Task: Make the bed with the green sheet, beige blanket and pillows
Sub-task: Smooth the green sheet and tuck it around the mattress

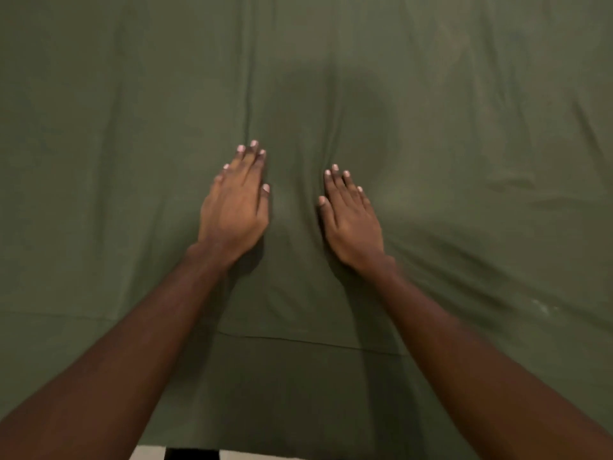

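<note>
The green sheet (431, 111) covers the bed and fills nearly the whole view. Long creases run away from me through its middle, and slanted wrinkles lie on the right. My left hand (234, 207) rests palm down on the sheet just left of centre, fingers extended and close together. My right hand (351, 220) lies flat on the sheet beside it, a narrow strip of fabric between the two. Neither hand holds anything. A hem line crosses the sheet between my forearms. No blanket or pillow is in view.
The near edge of the sheet hangs over the bed's side at the bottom. A small patch of pale floor (147, 453) and something dark (192, 454) show below it.
</note>
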